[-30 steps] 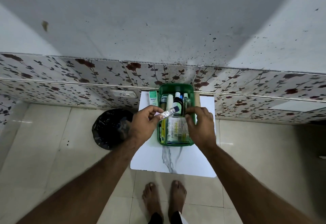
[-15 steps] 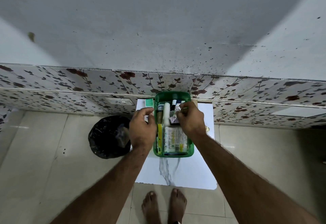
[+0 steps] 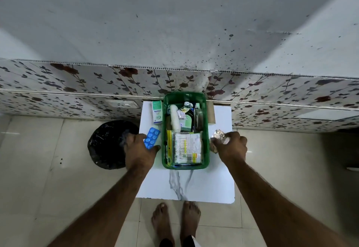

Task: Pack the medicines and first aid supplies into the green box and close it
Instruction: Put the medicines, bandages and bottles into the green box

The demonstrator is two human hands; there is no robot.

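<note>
Packing partly done: the green box point(image 3: 185, 99), at the table's point(image 3: 217, 180) far edge, is largely filled and unlidded. A blue blister strip point(image 3: 151, 137) is pinched by the left hand point(image 3: 138, 150); foil strips point(image 3: 218, 134) are clasped by the right hand point(image 3: 231, 145). A carton point(image 3: 157, 111) remains outside, near the far-left corner.

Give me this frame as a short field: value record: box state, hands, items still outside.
box: green box open, no lid in view, partly packed
inside: white roll, bottles, cotton swab pack
left hand: on blue blister pack, left of box
right hand: on silver blister strips, right of box
still outside: small green-white carton
surface: white table
</note>
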